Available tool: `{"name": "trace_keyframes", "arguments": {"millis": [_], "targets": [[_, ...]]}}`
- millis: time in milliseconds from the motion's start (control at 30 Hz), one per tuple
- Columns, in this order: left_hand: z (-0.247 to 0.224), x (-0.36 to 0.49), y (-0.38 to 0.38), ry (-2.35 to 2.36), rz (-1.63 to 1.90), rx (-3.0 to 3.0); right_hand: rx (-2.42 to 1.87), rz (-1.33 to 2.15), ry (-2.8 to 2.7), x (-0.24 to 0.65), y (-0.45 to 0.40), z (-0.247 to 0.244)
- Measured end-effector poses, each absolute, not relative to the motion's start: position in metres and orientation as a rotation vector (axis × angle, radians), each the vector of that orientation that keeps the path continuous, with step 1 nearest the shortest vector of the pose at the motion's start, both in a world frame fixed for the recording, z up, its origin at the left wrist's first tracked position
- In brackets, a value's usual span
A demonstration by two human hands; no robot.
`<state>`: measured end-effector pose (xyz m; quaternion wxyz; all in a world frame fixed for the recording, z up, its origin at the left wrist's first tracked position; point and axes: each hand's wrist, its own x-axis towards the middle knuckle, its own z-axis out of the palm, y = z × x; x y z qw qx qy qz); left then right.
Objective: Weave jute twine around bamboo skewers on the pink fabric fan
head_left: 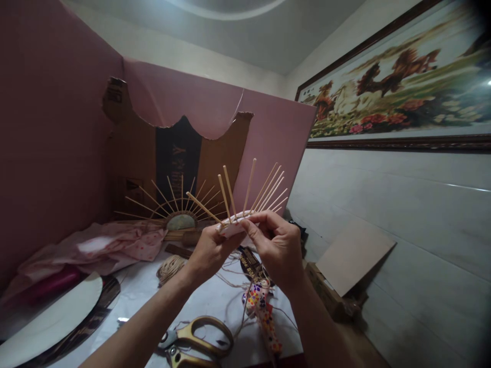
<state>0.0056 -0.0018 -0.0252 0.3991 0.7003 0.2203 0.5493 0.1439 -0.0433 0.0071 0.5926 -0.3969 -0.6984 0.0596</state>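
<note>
Pink panels [274,133] stand behind the pale, stick-spiked band [231,229].

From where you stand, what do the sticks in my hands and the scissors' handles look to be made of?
Sticks: probably plain wood or bamboo; pale tan, straight, dull. Scissors' handles: possibly metal or painted plastic; gold-coloured with a soft shine, so the look leaves it open.

Left hand's [215,248] fingers partly hidden behind the strip [232,228] — near scissors [187,335], right painting [399,82] and near-left white board [53,324] cut off.
</note>
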Motion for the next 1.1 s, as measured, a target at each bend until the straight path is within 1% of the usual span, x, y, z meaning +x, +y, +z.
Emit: {"name": "trace_keyframes", "arguments": {"millis": [733, 1100], "targets": [[-0.0259, 0.0044, 0.0002, 0.575, 1.391, 1.834, -0.942, -0.031, -1.629, 0.1421, -0.048, 0.0081], [-0.0232, 0.0034, -0.002, 0.568, 1.431, 1.831, -0.903, -0.032, -1.678, 0.1398, -0.0487, 0.0068]]}}
